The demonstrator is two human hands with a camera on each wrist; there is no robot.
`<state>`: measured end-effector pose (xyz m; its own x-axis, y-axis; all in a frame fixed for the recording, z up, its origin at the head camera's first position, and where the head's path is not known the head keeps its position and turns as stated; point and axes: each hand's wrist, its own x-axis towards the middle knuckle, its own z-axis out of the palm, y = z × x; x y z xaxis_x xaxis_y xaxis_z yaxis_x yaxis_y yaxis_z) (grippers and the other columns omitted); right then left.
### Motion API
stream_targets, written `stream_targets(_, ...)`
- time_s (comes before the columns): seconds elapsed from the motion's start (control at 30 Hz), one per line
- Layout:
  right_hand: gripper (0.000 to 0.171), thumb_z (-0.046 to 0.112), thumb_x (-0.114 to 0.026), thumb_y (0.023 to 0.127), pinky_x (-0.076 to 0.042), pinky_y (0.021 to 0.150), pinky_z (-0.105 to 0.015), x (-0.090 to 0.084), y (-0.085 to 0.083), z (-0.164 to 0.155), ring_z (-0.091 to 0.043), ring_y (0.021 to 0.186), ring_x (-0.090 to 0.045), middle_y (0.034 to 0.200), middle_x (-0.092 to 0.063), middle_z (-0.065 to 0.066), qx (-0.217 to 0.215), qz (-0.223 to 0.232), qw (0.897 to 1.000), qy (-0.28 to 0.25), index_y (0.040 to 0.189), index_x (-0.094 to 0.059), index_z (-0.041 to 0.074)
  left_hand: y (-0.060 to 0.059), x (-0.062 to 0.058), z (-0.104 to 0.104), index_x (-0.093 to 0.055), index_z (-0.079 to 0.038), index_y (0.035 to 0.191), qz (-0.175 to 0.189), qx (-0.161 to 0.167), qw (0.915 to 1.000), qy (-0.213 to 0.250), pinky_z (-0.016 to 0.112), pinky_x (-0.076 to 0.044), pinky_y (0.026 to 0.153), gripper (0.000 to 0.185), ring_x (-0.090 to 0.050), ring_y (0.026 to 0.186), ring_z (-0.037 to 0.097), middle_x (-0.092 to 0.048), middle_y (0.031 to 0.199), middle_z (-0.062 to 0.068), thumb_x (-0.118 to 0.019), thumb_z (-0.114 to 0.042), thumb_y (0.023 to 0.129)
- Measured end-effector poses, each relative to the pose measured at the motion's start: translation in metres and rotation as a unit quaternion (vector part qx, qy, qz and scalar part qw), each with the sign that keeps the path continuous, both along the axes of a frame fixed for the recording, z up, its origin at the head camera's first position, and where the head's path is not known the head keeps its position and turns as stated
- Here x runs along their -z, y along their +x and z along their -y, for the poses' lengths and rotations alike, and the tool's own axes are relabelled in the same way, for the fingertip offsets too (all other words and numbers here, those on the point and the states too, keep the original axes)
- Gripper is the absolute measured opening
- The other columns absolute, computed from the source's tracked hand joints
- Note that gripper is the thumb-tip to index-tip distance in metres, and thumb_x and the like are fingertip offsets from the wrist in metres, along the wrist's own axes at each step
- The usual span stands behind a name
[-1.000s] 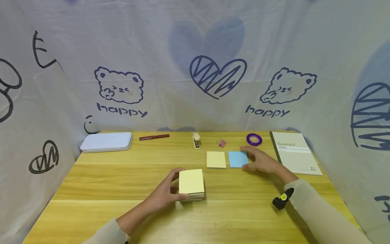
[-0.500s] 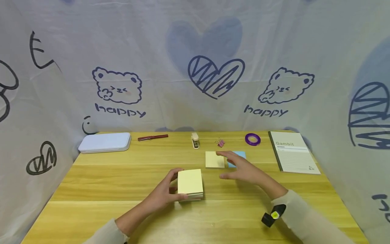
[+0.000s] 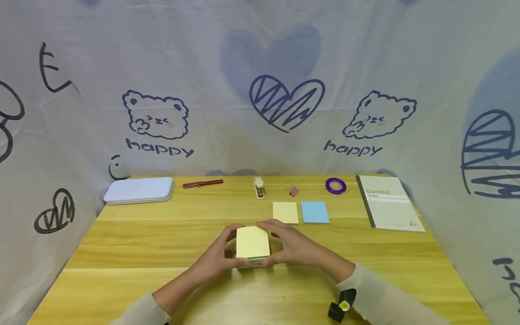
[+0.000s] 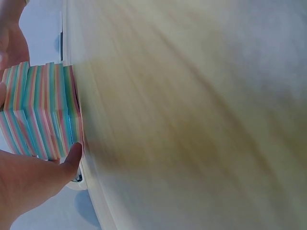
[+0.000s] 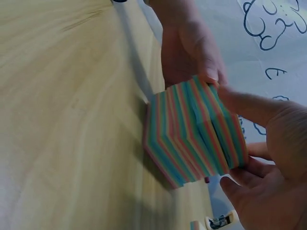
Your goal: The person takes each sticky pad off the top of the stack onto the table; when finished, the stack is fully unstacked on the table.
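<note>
A thick block of sticky notes (image 3: 253,242) with a pale yellow top sheet sits on the wooden table (image 3: 122,253); its sides show as striped coloured layers (image 5: 194,132) (image 4: 41,112). My left hand (image 3: 221,255) grips its left side, thumb at the front edge. My right hand (image 3: 290,246) grips the right side, fingers curled over the far edge. Behind the block lie a single yellow note (image 3: 285,212) and a blue note (image 3: 314,212), flat on the table.
Along the table's back edge lie a pale case (image 3: 139,189), a red pen (image 3: 202,183), a small stapler (image 3: 258,187), pink binder clips (image 3: 292,190), a purple tape ring (image 3: 335,185) and a Gambit notebook (image 3: 389,208). Printed cloth walls close in three sides.
My right hand left the blue note, swept left across the table and closed on the right side of the note block. The left hand stayed on the block.
</note>
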<state>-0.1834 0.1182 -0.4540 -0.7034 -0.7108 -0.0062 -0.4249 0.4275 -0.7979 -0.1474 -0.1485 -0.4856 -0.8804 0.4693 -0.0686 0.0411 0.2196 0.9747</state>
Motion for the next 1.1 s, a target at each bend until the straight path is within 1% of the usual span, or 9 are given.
stream_targets(0.1, 0.092, 0.033, -0.088, 0.085, -0.043, 0.116, -0.047, 0.001, 0.002, 0.003, -0.031, 0.144, -0.045, 0.157, -0.044, -0.010, 0.008, -0.003, 1.000, -0.012, 0.157, -0.040, 0.003, 0.000, 0.000, 0.000, -0.026, -0.010, 0.159, 0.003, -0.003, 1.0000, 0.002, 0.068, -0.035, 0.115, 0.091, -0.024, 0.152, 0.047, -0.028, 0.164, 0.020, -0.084, -0.022, 0.089)
stream_targets(0.2, 0.088, 0.030, -0.087, 0.085, -0.044, 0.115, -0.047, 0.002, 0.002, 0.002, -0.031, 0.143, -0.046, 0.155, -0.046, -0.010, 0.015, -0.002, 1.000, -0.021, 0.156, -0.041, 0.002, 0.000, 0.000, -0.001, -0.026, -0.009, 0.159, 0.005, -0.003, 1.0000, 0.003, 0.067, -0.036, 0.114, 0.094, -0.028, 0.149, 0.050, -0.027, 0.164, 0.021, -0.085, -0.021, 0.088)
stream_targets(0.33, 0.088, 0.032, -0.087, 0.086, -0.044, 0.115, -0.047, 0.006, 0.002, 0.002, -0.031, 0.143, -0.046, 0.155, -0.046, -0.010, 0.015, -0.011, 1.000, -0.021, 0.155, -0.042, 0.001, 0.000, 0.000, -0.002, -0.025, -0.009, 0.159, 0.002, -0.003, 1.0000, -0.007, 0.066, -0.042, 0.111, 0.095, -0.033, 0.145, 0.054, -0.027, 0.164, 0.023, -0.086, -0.021, 0.087)
stream_targets(0.53, 0.088, 0.032, -0.086, 0.086, -0.044, 0.115, -0.045, 0.004, 0.002, 0.001, -0.031, 0.142, -0.047, 0.155, -0.047, -0.010, 0.012, -0.021, 1.000, -0.020, 0.155, -0.042, 0.002, 0.000, 0.000, 0.000, -0.026, -0.011, 0.160, -0.004, -0.008, 0.9997, -0.024, 0.065, -0.045, 0.109, 0.095, -0.030, 0.148, 0.052, -0.028, 0.164, 0.021, -0.086, -0.022, 0.086)
stream_targets(0.67, 0.087, 0.030, -0.085, 0.087, -0.043, 0.116, -0.045, 0.000, 0.001, -0.004, -0.031, 0.142, -0.047, 0.155, -0.046, -0.011, 0.013, -0.014, 1.000, -0.019, 0.156, -0.041, 0.003, 0.001, 0.000, 0.000, -0.028, -0.011, 0.159, -0.008, -0.014, 0.9995, -0.029, 0.063, -0.047, 0.108, 0.095, -0.032, 0.145, 0.054, -0.027, 0.164, 0.023, -0.087, -0.020, 0.086)
stream_targets(0.83, 0.084, 0.032, -0.083, 0.089, -0.041, 0.117, -0.048, -0.001, -0.003, -0.024, -0.033, 0.144, -0.044, 0.157, -0.043, -0.010, 0.022, 0.008, 0.999, -0.023, 0.158, -0.040, 0.008, 0.000, 0.000, -0.001, -0.030, -0.010, 0.158, -0.012, -0.017, 0.9993, -0.029, 0.061, -0.048, 0.107, 0.092, -0.030, 0.148, 0.051, -0.030, 0.163, 0.021, -0.087, -0.018, 0.086)
stream_targets(0.87, 0.084, 0.032, -0.083, 0.090, -0.040, 0.118, -0.049, -0.001, -0.005, -0.029, -0.034, 0.145, -0.043, 0.158, -0.042, -0.011, 0.023, 0.011, 0.999, -0.028, 0.158, -0.040, 0.008, 0.000, 0.001, -0.001, -0.031, -0.010, 0.158, -0.012, -0.017, 0.9994, -0.028, 0.060, -0.048, 0.107, 0.092, -0.032, 0.147, 0.051, -0.030, 0.163, 0.021, -0.087, -0.018, 0.085)
stream_targets(1.0, 0.084, 0.028, -0.083, 0.090, -0.038, 0.119, -0.049, 0.002, -0.012, -0.057, -0.037, 0.149, -0.037, 0.162, -0.037, -0.014, 0.033, 0.023, 0.998, -0.052, 0.158, -0.039, 0.008, 0.001, 0.001, -0.001, -0.032, -0.012, 0.158, -0.012, -0.019, 0.9992, -0.032, 0.059, -0.050, 0.105, 0.091, -0.033, 0.146, 0.051, -0.030, 0.164, 0.020, -0.087, -0.020, 0.086)
stream_targets(1.1, 0.085, 0.024, -0.084, 0.089, -0.036, 0.119, -0.047, 0.003, -0.018, -0.082, -0.040, 0.150, -0.034, 0.162, -0.035, -0.016, 0.048, 0.035, 0.996, -0.066, 0.159, -0.038, 0.008, 0.001, 0.000, -0.001, -0.031, -0.012, 0.159, -0.009, -0.018, 0.9993, -0.031, 0.057, -0.052, 0.103, 0.092, -0.037, 0.144, 0.052, -0.028, 0.165, 0.020, -0.087, -0.021, 0.086)
